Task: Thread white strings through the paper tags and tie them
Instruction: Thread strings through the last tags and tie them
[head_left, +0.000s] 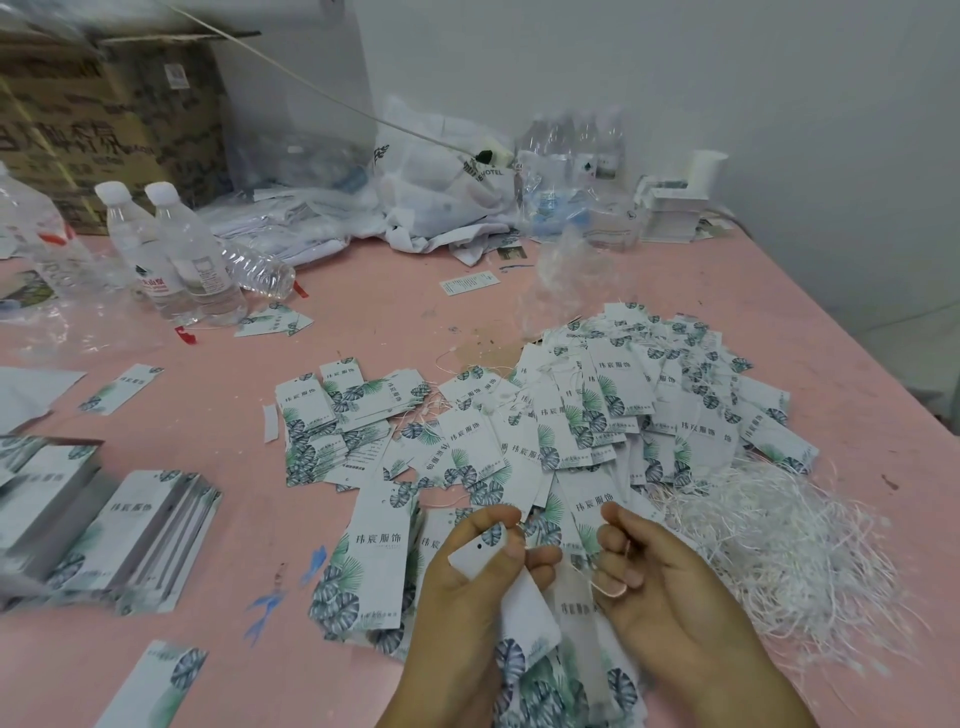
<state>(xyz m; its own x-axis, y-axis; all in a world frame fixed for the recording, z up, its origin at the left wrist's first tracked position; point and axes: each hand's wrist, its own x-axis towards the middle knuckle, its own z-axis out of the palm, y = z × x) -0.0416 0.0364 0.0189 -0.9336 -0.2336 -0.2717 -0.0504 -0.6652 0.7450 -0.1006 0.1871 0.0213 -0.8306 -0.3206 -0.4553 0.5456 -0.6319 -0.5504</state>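
Tags by the dozen cover the pink counter (363, 312), too many to count: a big loose heap (649, 410) at centre right, a smaller spread (337, 426) to its left, and squared-up stacks (130, 535) at the left edge. Each one is white with green and blue-grey leaf prints and carries the characters 玮宸服饰.

Two hands work at the near edge. The left hand (478, 566) holds one tag (480, 551) by its punched end, thumb on top and fingers curled beneath; the single hole faces up, and the tag's long axis runs from that end down toward the person, over a sheaf of further tags (545, 675) lying under both wrists. The right hand (654, 577) has its fingers curled in, pinching a thin white string (608, 587) that loops across them, just beside the tag's holed end. I cannot tell whether the string has entered the hole.

A tangle of loose white strings (779, 551) lies on the counter to the right of the hands, touching the big heap.

At the far left stand two upright clear water bottles (176, 249) with white caps, and a third bottle (260, 270) lies on its side beside them. Behind them sits a brown cardboard box (104, 130) with blurred print. White plastic bags (441, 187) are bunched against the wall; one shows letters ending in "HOTEL".
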